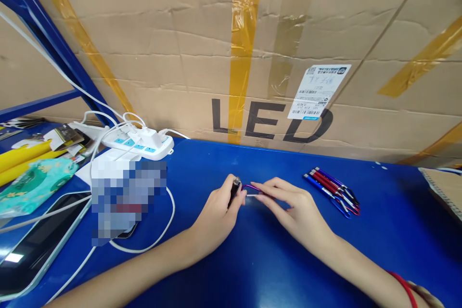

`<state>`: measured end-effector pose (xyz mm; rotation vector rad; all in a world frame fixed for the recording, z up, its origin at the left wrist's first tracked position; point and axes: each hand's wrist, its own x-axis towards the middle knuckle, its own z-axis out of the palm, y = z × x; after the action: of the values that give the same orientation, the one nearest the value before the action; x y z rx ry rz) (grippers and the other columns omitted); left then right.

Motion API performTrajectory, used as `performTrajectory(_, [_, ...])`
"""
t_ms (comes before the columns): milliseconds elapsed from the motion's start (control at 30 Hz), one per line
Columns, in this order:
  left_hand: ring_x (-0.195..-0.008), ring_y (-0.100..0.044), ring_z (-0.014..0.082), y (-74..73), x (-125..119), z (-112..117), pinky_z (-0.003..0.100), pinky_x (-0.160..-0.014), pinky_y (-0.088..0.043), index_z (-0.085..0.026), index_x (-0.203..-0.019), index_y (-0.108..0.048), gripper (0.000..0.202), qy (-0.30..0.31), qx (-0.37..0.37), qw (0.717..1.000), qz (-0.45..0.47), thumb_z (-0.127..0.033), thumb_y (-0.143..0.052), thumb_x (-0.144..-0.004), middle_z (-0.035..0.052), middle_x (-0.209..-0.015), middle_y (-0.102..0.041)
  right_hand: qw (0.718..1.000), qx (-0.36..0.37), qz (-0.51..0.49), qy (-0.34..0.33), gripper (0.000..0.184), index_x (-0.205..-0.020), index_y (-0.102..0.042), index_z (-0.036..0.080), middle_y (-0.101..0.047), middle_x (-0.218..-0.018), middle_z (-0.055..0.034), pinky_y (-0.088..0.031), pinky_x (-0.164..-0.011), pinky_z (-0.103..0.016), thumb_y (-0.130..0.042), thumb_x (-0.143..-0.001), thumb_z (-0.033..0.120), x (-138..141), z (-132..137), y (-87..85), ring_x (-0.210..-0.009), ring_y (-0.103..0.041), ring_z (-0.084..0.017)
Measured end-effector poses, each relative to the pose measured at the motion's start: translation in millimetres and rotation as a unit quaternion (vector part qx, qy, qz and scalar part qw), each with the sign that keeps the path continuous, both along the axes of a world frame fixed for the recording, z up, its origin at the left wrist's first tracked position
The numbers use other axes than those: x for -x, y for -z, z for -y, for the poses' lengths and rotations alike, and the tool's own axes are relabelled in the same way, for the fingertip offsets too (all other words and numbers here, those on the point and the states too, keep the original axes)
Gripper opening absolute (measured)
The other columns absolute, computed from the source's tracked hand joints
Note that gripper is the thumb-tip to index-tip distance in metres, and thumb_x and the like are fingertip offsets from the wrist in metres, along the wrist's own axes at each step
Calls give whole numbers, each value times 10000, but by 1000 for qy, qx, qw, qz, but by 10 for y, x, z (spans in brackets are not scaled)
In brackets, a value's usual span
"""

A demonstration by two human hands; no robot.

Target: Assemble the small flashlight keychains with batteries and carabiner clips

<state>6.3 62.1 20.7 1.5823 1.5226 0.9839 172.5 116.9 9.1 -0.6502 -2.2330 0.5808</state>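
Note:
In the middle of the head view my left hand (221,209) is closed round a small black flashlight (235,190), its silvery end pointing up. Close by on the right, the fingertips of my right hand (288,198) pinch a purple carabiner (250,186), whose thin silver bar spans the gap between the hands. Whether the carabiner is joined to the flashlight is hidden by my left fingers. To the right on the blue table lie several slim flashlights (322,179) in blue, red and purple, side by side, with carabiners (344,200) at their lower right ends.
A white power strip (159,149) with plugs stands at the back left, its white cables (172,211) looping over the table. A tablet (36,245) and a green packet (39,183) lie left. Behind rises a large cardboard box (173,57); more cardboard (445,190) sits at right.

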Motion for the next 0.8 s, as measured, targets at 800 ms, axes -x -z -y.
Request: performTrajectory(800, [-575,-361,82,-94,-110,-301,201,-553,-314,-208,-735,-337,199,86,-14,994,60,-258,-388,-921,-73,-641,-395,977,-199,75,9,194,-991,-578,78,-546,-714,-60,-451,-559,-261,-417,-921,161,-127,-204,-95,-636,-498,-139])
